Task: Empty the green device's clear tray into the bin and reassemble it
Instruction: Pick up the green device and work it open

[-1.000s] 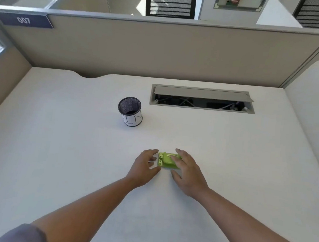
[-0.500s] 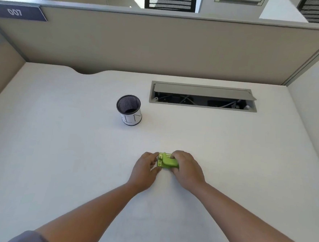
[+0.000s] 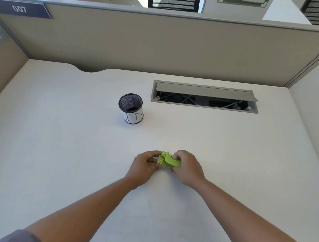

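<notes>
A small lime-green device [image 3: 169, 160] is held between both hands just above the white desk [image 3: 59, 142], tilted with its left end raised. My left hand [image 3: 144, 167] pinches its left end with thumb and fingers. My right hand [image 3: 187, 168] wraps over its right side from behind. The clear tray is hidden by fingers and the green body; I cannot make it out. The bin [image 3: 131, 108], a small black mesh cup with a white paper label, stands upright farther back and to the left, apart from both hands.
An open cable hatch [image 3: 203, 97] with a raised grey flap sits in the desk at the back right. Beige partition walls [image 3: 160, 45] close off the back and both sides. The desk's left back edge has a curved notch.
Both hands went from resting flat beside the green device to closing on it. The device has been lifted and tilted off the desk.
</notes>
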Tool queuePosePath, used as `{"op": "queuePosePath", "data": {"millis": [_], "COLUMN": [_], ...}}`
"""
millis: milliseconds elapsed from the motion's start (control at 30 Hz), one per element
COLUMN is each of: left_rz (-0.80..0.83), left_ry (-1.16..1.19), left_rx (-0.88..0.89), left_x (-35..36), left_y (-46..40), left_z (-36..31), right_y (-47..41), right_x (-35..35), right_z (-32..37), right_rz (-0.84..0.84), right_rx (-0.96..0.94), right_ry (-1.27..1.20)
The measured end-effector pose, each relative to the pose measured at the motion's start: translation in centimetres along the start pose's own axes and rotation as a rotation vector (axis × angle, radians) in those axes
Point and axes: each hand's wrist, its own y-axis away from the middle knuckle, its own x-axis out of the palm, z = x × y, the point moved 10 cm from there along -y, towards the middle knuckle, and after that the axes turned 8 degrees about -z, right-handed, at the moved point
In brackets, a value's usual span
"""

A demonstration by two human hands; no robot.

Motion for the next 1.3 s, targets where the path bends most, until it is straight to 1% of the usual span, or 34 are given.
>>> {"op": "queuePosePath", "data": {"millis": [100, 267, 400, 533, 667, 767, 900, 1133, 1300], "left_rz": [0.059, 0.069, 0.077, 0.096, 0.139, 0.161, 0.178, 0.17, 0.176], "left_ry": [0.245, 0.677, 0.917, 1.088, 1.098, 1.098, 1.084, 0.994, 1.015], "left_rx": [-0.092, -0.257, -0.397, -0.482, -0.508, -0.515, -0.522, -0.543, -0.535], "left_x": [0.6, 2.5, 4.1, 5.3, 6.1, 6.4, 6.6, 6.5, 6.2], "left_y": [0.5, 1.8, 2.8, 3.1, 3.1, 3.3, 3.4, 3.3, 3.1], "left_z": [-0.4, -1.8, -2.8, -3.5, -4.1, -4.5, -4.2, -3.5, -4.0], "right_y": [0.5, 1.6, 3.0, 4.2, 4.8, 4.8, 4.6, 4.5, 4.4], "right_x": [-0.6, -1.9, -2.7, -3.7, -4.2, -4.6, -4.6, -4.1, -4.3], "right_z": [0.2, 1.6, 2.9, 4.4, 5.3, 5.8, 6.1, 6.3, 6.3], "right_rz": [-0.021, -0.094, -0.171, -0.29, -0.347, -0.36, -0.318, -0.256, -0.259], "right_rx": [0.047, 0.071, 0.071, 0.017, -0.019, -0.034, -0.044, -0.03, -0.007], "right_ry": [-0.128, -0.288, -0.329, -0.242, -0.137, -0.168, -0.156, -0.109, -0.159]}}
